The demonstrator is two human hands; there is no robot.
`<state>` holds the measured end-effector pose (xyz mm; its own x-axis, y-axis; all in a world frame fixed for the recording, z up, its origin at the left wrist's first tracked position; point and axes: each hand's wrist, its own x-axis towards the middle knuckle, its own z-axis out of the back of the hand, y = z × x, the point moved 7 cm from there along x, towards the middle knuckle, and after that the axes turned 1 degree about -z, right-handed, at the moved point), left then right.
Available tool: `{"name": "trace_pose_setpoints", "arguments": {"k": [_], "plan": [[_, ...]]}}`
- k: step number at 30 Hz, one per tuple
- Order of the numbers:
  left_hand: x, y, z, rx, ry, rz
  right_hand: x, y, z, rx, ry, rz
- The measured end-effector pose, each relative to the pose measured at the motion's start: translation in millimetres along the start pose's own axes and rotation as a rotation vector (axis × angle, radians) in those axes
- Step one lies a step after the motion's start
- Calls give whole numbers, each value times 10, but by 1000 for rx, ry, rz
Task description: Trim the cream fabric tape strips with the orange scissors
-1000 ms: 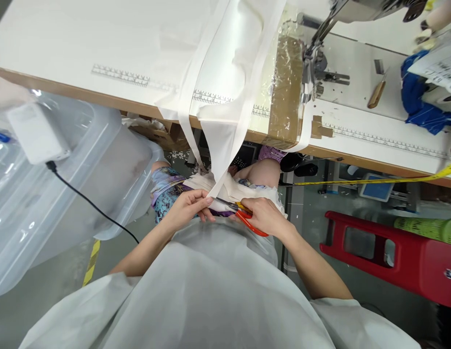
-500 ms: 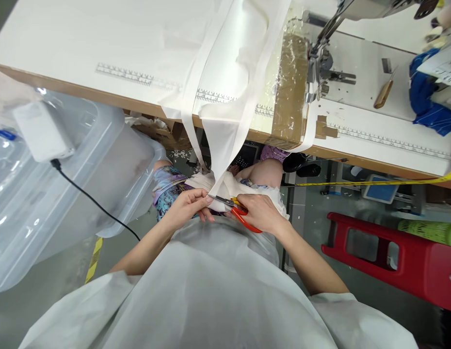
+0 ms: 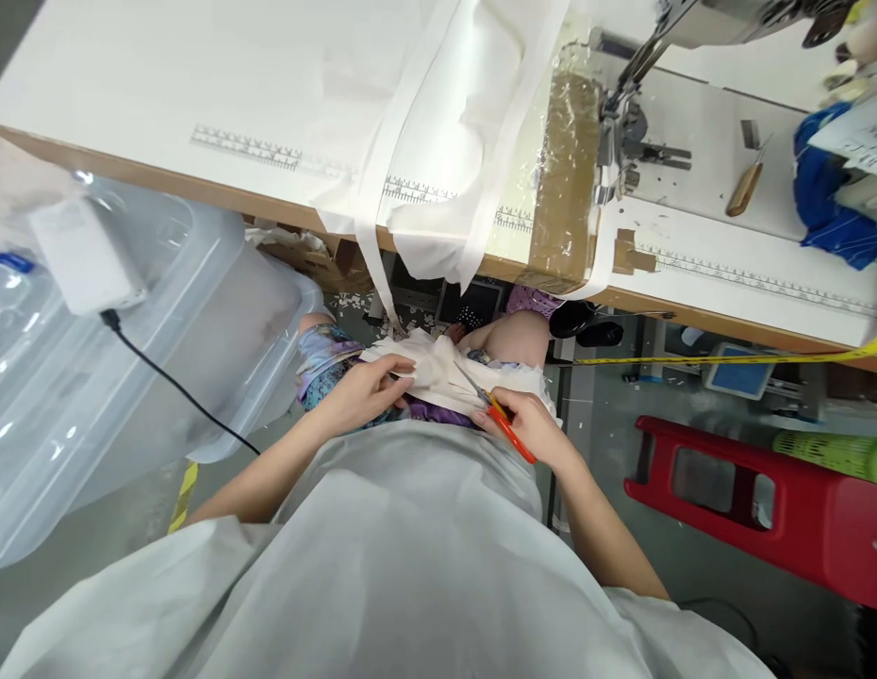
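Your grey shirt (image 3: 396,556) fills the foreground, and beyond it the cloth (image 3: 438,366) lies bunched across your lap, over your patterned shorts (image 3: 323,363). Your right hand (image 3: 529,422) grips the red-handled scissors (image 3: 510,434), blades angled up and left over the cloth. Your left hand (image 3: 368,391) has its fingers half curled at the cloth's left side — whether they pinch it, I cannot tell. To your right is a red stool (image 3: 820,523) with a small round badge, too small to read; to your left, a clear bin (image 3: 261,372) with a white box (image 3: 89,255) on it, a black cable (image 3: 184,377) running from the box. Ahead, a narrow strip (image 3: 369,255) drops over the table (image 3: 148,75) edge toward your lap, and a wider white panel (image 3: 435,253) hangs beside it. Ruler scales (image 3: 244,148) run along the table's front, ticks plain but figures too fine to read. Farther right stand the sewing machine (image 3: 612,146), a wooden-handled awl (image 3: 744,190) and a blue bundle (image 3: 820,189) — the paper label (image 3: 859,137) on it bears dark handwriting that I cannot make out.
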<state>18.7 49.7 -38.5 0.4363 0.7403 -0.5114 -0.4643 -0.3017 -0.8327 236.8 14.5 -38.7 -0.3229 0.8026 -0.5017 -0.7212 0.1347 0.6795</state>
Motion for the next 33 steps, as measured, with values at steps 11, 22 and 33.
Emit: {"name": "trace_pose_setpoints", "arguments": {"k": [11, 22, 33], "plan": [[837, -962, -339, 1085, 55, -413, -176, 73, 182, 169, -188, 25], [232, 197, -9, -66, 159, 82, -141, -89, -133, 359, 92, -94], [126, -310, -187, -612, 229, 133, 21, 232, 2, 214, 275, 18]]}}
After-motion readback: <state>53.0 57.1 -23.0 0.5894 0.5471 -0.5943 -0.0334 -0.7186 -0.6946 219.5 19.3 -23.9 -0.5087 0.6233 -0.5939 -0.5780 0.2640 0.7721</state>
